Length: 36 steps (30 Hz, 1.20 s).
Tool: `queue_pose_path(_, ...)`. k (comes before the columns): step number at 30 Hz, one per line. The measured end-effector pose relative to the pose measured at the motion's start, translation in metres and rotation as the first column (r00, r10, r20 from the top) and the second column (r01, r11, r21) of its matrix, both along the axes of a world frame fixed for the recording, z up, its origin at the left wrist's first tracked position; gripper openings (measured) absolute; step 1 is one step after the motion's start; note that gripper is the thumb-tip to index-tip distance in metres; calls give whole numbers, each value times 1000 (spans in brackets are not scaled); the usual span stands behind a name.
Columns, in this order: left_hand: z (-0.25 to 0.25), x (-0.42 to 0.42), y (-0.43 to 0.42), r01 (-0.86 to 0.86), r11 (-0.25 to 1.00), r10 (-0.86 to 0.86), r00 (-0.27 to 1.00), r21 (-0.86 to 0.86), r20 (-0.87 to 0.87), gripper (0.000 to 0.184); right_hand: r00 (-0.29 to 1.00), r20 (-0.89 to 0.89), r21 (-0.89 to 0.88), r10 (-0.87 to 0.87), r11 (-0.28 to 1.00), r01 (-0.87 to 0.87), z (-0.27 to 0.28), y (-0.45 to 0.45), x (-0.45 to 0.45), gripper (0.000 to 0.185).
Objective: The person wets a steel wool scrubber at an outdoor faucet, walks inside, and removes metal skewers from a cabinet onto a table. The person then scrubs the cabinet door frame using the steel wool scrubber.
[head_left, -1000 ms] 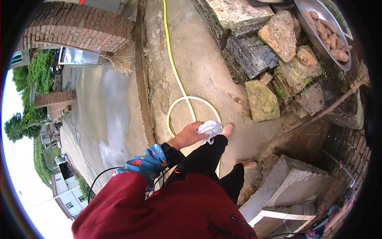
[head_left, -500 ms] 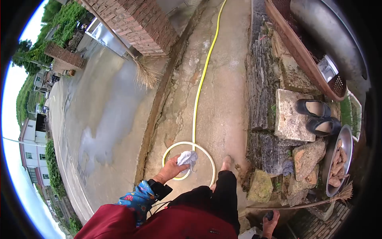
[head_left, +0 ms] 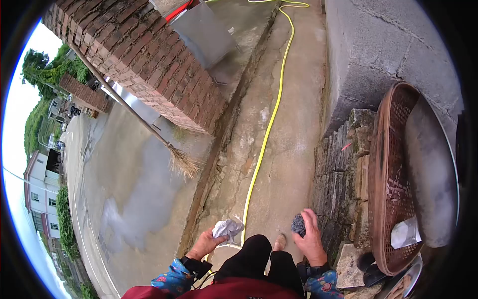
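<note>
My left hand point(head_left: 203, 245) grips a crumpled white bundle point(head_left: 227, 228), either thin plastic or cloth; I cannot tell which. It is held low in front of my knees, over the yellow hose point(head_left: 259, 164) that runs along the concrete path. The fingers of my right hand point(head_left: 312, 242) are curled round a dark grey, rough-textured scouring ball point(head_left: 298, 225), to the right of my legs. Both hands are apart from each other, and each has a dark band at the wrist and a blue flowered sleeve.
On the right, a brown wicker basket point(head_left: 379, 174) holds a white packet point(head_left: 405, 232) beside a large metal pan point(head_left: 430, 174). Dark shoes point(head_left: 368, 263) and a metal basin point(head_left: 414, 280) lie below. A straw broom point(head_left: 184, 162) leans by a brick pillar point(head_left: 149, 70) on the left.
My right hand has come up and forward with the scouring ball from the lower right edge. The view has shifted, bringing the basket lower. My left hand still holds the white bundle.
</note>
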<state>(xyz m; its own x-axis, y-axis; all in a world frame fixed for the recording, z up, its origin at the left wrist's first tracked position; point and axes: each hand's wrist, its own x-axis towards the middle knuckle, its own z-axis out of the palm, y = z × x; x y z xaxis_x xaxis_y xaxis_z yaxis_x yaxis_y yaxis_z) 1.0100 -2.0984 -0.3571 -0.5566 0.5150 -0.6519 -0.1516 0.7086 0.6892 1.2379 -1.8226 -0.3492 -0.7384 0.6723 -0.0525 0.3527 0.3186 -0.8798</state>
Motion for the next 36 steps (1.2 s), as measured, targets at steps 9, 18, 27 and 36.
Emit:
queue_pose_path(9, -2, -187, 175, -100, 993, 95, 992, 55, 86, 35, 964, -247, 178, -104, 973, 150, 25, 241, -255, 68)
queue_pose_path(18, 28, -388, 431, -17, 994, 32, 990, 112, -134, 39, 947, -300, 371, -114, 901, 226, 122, 547, -465, 57)
queue_pose_path(27, 66, -545, 695, 90, 946, -40, 986, 310, -165, 39, 928, -161, -277, -336, 918, 284, 90, 864, -558, 55)
queue_pose_path(36, 139, -689, 894, -188, 907, 243, 964, 376, -104, 33, 937, -89, -133, -338, 936, 325, 10, 1019, -663, 57)
